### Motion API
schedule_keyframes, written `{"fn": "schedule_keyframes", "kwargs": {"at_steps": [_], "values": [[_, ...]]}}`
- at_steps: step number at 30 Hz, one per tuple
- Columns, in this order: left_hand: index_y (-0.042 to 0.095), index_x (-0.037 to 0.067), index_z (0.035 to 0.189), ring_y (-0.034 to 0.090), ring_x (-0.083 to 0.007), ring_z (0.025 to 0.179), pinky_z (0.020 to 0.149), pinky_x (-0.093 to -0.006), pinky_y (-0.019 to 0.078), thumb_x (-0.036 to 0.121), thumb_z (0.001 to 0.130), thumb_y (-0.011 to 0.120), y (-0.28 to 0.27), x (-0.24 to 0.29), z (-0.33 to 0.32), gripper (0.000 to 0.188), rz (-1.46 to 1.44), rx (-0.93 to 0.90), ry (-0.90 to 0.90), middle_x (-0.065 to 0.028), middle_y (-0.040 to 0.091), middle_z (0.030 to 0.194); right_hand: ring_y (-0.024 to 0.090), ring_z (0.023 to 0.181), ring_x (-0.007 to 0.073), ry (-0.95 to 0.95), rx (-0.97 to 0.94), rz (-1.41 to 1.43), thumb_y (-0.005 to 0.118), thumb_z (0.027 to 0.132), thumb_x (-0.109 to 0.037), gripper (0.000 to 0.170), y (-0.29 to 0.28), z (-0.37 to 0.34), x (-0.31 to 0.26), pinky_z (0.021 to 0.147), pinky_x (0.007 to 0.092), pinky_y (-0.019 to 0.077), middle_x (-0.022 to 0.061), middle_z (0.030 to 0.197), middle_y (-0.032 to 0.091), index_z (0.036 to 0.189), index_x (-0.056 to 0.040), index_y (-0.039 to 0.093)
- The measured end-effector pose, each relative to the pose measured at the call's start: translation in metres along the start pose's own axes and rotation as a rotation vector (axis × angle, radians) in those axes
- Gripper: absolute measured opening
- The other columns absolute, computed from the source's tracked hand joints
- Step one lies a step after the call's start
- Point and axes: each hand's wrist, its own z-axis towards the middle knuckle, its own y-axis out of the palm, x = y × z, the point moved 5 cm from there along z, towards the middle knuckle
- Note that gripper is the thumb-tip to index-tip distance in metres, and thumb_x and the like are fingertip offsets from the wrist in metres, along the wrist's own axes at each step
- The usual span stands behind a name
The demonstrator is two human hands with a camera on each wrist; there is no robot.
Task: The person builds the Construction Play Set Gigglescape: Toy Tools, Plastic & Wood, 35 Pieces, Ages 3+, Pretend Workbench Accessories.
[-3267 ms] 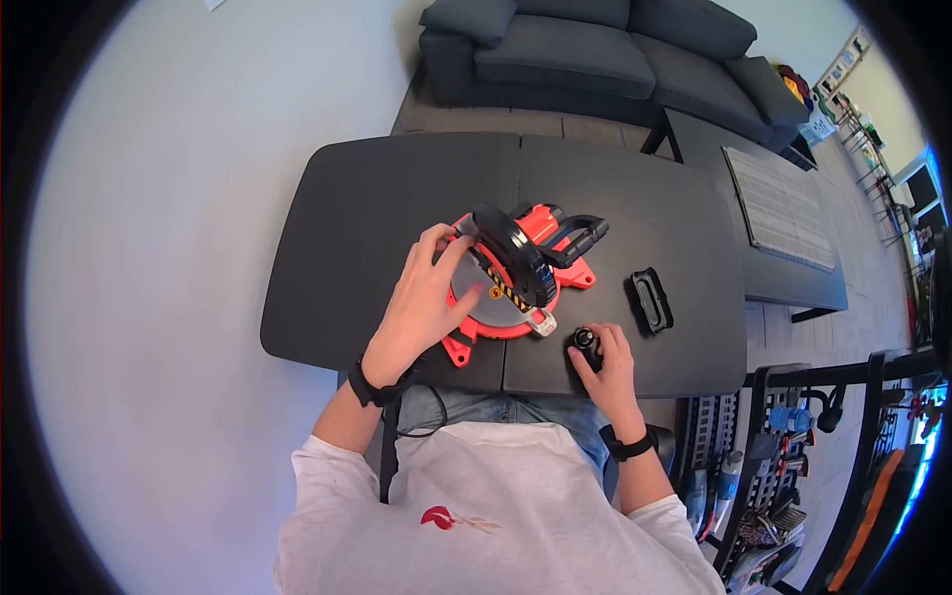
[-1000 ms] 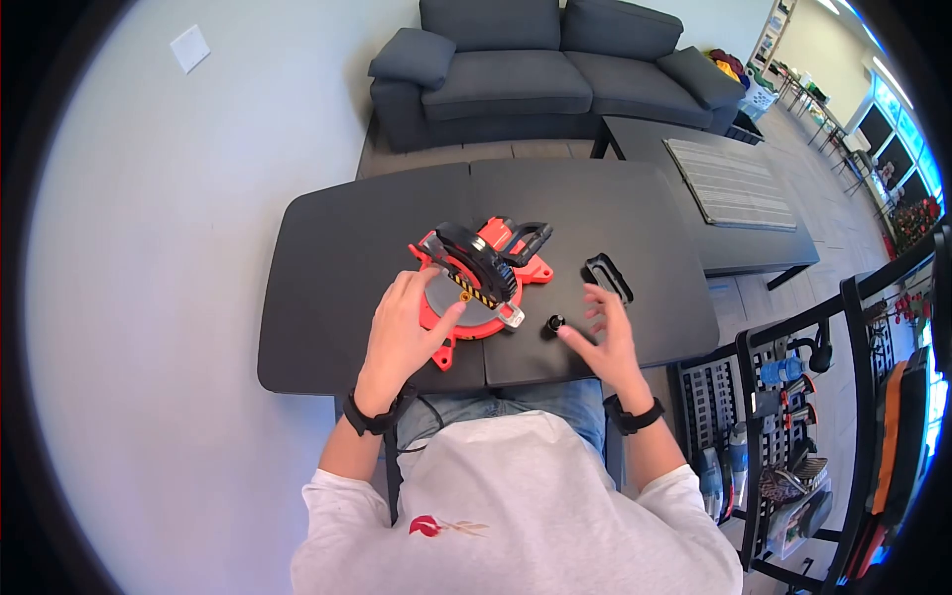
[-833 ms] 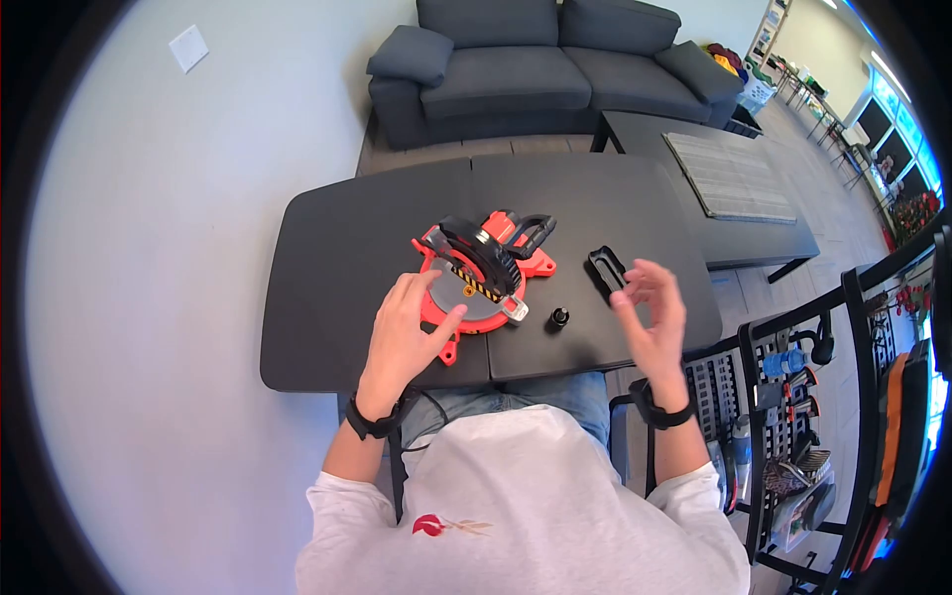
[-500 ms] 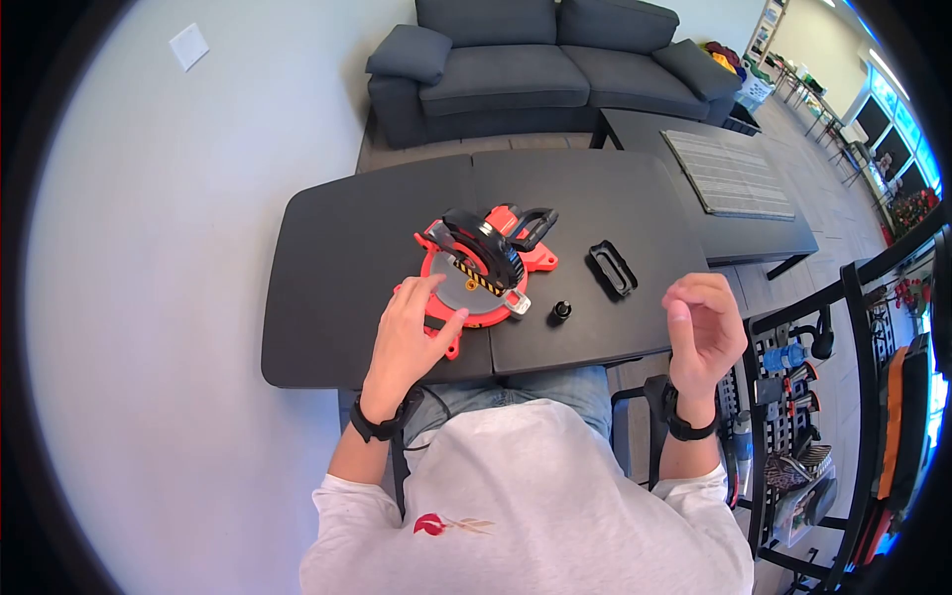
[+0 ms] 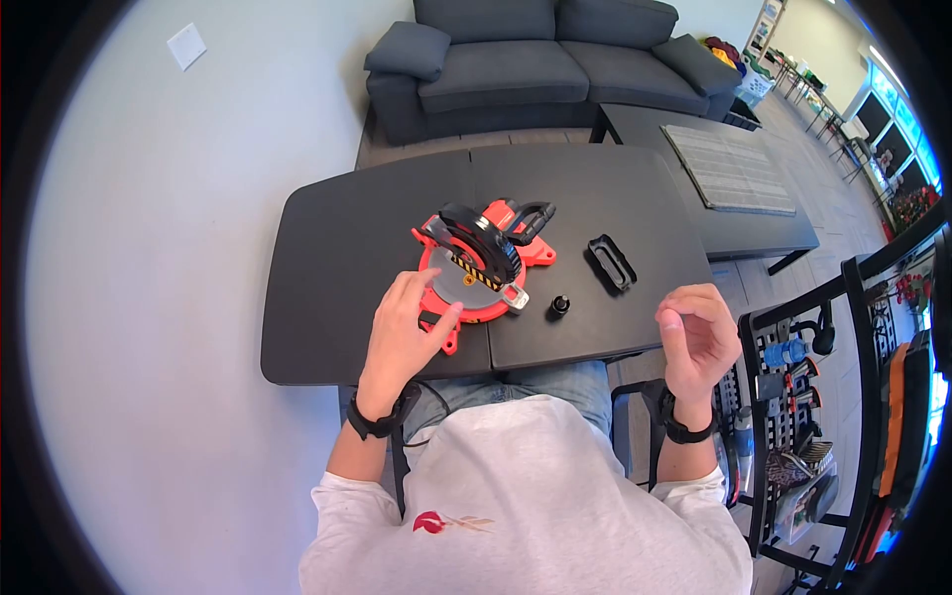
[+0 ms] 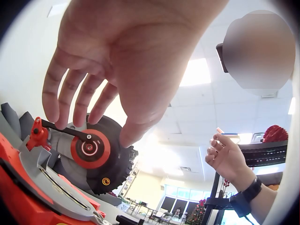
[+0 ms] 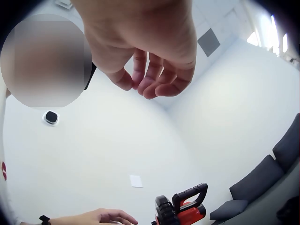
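Note:
A red and black toy-like mitre saw stands on the dark table, its round grey base facing up. My left hand is at the saw's front left, fingers spread and slightly bent, gripping nothing; whether it touches the base cannot be told. In the left wrist view its fingers hang before the black disc. My right hand is raised off the table's right edge, fingers loosely curled around nothing. A small black cylindrical part stands right of the saw. Farther right lies an oblong black frame-like piece.
A grey sofa stands behind the table. At the right is a low table with a striped mat. A black rack with bottles and tools stands near my right arm, and a wall rises on the left.
My right hand has let go of the small black cylindrical part and moved right, off the table. My left hand has drawn back from the saw's upper left toward its front.

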Motion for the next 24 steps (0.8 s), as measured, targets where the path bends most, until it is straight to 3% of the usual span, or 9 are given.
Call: {"fn": "schedule_keyframes", "kwargs": {"at_steps": [6, 10, 16, 19, 24], "values": [[0.068, 0.004, 0.131, 0.072, -0.0258, 0.096, 0.076, -0.0361, 0.0583, 0.021, 0.090, 0.084, -0.001, -0.004, 0.001, 0.048, 0.004, 0.016, 0.001, -0.0120, 0.070, 0.115, 0.065, 0.083, 0.0185, -0.001, 0.035, -0.089, 0.074, 0.091, 0.010, 0.011, -0.010, 0.002, 0.014, 0.075, 0.0278, 0.0519, 0.0118, 0.094, 0.071, 0.099, 0.0039, 0.070], [0.068, 0.004, 0.131, 0.072, -0.0252, 0.097, 0.076, -0.0355, 0.0579, 0.021, 0.090, 0.084, -0.003, -0.002, 0.001, 0.047, 0.017, 0.021, 0.006, -0.0116, 0.070, 0.115, 0.061, 0.080, 0.0099, 0.139, -0.017, -0.195, 0.074, 0.099, 0.001, 0.003, -0.014, 0.014, 0.064, 0.074, 0.0248, 0.0495, 0.0027, 0.090, 0.069, 0.099, 0.0007, 0.071], [0.068, 0.004, 0.131, 0.072, -0.0249, 0.097, 0.075, -0.0355, 0.0578, 0.021, 0.091, 0.084, -0.007, -0.007, -0.001, 0.047, 0.026, 0.025, -0.024, -0.0113, 0.070, 0.116, 0.061, 0.078, 0.0064, 0.291, 0.021, -0.177, 0.075, 0.101, -0.004, 0.005, -0.028, 0.002, 0.116, 0.070, 0.0236, 0.0489, 0.0015, 0.089, 0.070, 0.100, 0.0002, 0.072], [0.067, 0.004, 0.132, 0.072, -0.0248, 0.097, 0.076, -0.0353, 0.0579, 0.022, 0.091, 0.084, -0.007, -0.007, -0.001, 0.047, 0.024, 0.026, -0.024, -0.0111, 0.070, 0.116, 0.062, 0.077, 0.0064, 0.388, -0.018, -0.306, 0.077, 0.100, -0.008, 0.007, -0.026, -0.003, 0.137, 0.067, 0.0239, 0.0489, 0.0018, 0.091, 0.071, 0.102, -0.0011, 0.073], [0.067, 0.004, 0.132, 0.072, -0.0245, 0.098, 0.077, -0.0352, 0.0581, 0.021, 0.092, 0.084, -0.009, -0.009, -0.001, 0.047, 0.022, 0.035, -0.024, -0.0109, 0.071, 0.117, 0.067, 0.085, 0.0171, 0.426, -0.168, -0.530, 0.082, 0.094, -0.015, 0.019, -0.018, -0.018, 0.170, 0.069, 0.0291, 0.0531, 0.0072, 0.101, 0.072, 0.108, -0.0035, 0.075]]}}
